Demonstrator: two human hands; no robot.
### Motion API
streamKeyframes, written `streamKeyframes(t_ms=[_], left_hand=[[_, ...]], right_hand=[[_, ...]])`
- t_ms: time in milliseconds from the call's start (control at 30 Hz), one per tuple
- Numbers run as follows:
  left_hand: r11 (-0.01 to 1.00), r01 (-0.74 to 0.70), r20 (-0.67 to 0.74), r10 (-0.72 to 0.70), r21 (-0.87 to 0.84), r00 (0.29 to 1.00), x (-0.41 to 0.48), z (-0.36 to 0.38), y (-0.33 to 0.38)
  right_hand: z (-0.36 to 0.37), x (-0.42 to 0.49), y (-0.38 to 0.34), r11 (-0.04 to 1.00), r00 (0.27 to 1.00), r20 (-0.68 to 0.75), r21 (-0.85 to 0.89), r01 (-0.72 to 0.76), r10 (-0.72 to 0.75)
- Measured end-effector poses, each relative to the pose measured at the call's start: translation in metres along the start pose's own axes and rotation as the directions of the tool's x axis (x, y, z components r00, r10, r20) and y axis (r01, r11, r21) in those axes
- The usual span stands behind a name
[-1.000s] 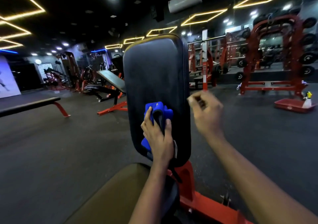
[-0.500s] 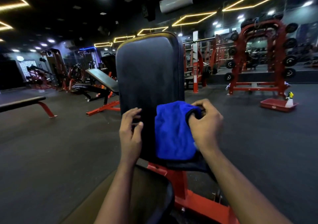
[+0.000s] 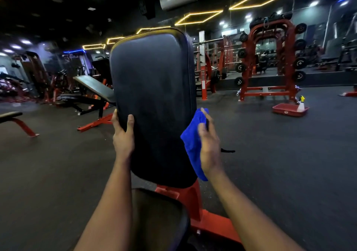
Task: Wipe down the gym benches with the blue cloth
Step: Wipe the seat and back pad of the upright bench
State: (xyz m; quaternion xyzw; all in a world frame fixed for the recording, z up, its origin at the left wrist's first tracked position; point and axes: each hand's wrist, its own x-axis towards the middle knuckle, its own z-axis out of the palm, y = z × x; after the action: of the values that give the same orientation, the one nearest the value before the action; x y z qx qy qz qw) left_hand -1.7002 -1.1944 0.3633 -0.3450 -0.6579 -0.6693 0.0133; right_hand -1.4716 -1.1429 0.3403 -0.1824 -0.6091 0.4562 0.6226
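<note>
Hanging against the right edge of the upright backrest pad, the blue cloth is grasped by the right hand. The left hand grasps the pad's left edge, thumb on its face. A spray bottle stands in a red tray, well apart.

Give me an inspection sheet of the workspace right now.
Surface: black backrest, upright on red frame; seat below it.
Job's things: blue cloth at the backrest's right edge.
Clutter: spray bottle in red tray on the floor, far right.
Grippers: left hand grips the backrest's left edge; right hand holds the cloth.
Cables: none sure; short black strip by right hand, unclear.
Surroundings: incline bench, flat bench, plate rack.
</note>
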Motion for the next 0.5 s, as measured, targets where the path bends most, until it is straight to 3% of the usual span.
streamKeyframes(t_ms=[67, 133, 200, 333, 433, 500], left_hand=[[1.000, 0.014, -0.010, -0.014, -0.003, 1.000, 0.001, -0.001, -0.001], [1.000, 0.024, -0.024, -0.024, -0.002, 0.999, 0.002, -0.001, 0.000], [1.000, 0.018, -0.044, -0.017, 0.008, 0.999, 0.001, -0.001, 0.001], [0.999, 0.035, -0.051, -0.033, 0.033, 0.998, -0.005, 0.001, 0.007], [0.999, 0.029, -0.021, -0.028, 0.029, 0.999, -0.005, -0.002, 0.008], [1.000, 0.018, 0.005, -0.018, 0.006, 1.000, -0.002, -0.005, 0.008]], right_hand=[[0.009, 0.002, -0.001, 0.980, 0.999, -0.031, -0.197, 0.020, -0.027], [0.017, -0.003, 0.000, 0.967, 0.986, -0.150, -0.252, 0.030, -0.069], [0.021, -0.020, 0.018, 0.964, 0.962, -0.253, -0.266, 0.028, -0.098], [0.017, -0.068, 0.057, 0.966, 0.919, -0.395, -0.243, -0.092, -0.012], [0.022, -0.060, 0.047, 0.969, 0.875, -0.475, -0.161, -0.186, 0.089], [0.027, -0.026, 0.023, 0.967, 0.865, -0.497, -0.182, -0.179, 0.067]])
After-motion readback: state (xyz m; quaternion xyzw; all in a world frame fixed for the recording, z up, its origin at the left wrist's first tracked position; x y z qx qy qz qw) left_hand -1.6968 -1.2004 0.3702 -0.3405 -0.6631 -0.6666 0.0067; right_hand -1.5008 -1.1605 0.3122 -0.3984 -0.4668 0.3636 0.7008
